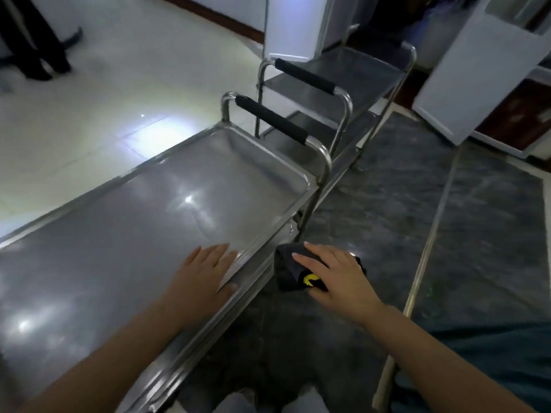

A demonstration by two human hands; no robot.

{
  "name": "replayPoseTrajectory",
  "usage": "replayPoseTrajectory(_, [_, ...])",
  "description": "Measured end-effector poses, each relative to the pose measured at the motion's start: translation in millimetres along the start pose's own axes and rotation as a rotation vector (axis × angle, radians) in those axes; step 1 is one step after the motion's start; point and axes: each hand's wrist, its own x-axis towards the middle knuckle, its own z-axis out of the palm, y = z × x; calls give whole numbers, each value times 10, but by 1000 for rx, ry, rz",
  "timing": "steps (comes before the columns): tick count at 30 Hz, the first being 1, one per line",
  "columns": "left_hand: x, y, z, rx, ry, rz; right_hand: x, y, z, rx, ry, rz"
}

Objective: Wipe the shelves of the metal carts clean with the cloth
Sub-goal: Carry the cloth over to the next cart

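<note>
A left hand [205, 272] rests with fingers straight on a metal cart's top shelf [125, 222]; the right hand [331, 272] grips a dark cloth [287, 268] beside it.

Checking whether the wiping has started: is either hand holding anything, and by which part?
The right hand holds the dark cloth bunched beneath its palm, beside the cart. The left hand rests flat on the cart's top shelf, holding nothing.
</note>
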Motion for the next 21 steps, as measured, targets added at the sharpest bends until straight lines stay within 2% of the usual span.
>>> replayPoseTrajectory(5, [-16,119,156,-72,-22,-201,520,275,205,65,-85,-181])
replayPoseTrajectory(12, [-371,539,468,-98,-71,-530,926,522,585,134,-318,-435])
replayPoseTrajectory(21, [-733,1040,1306,-192,-252,-723,783,607,1474,165,-562,-496])
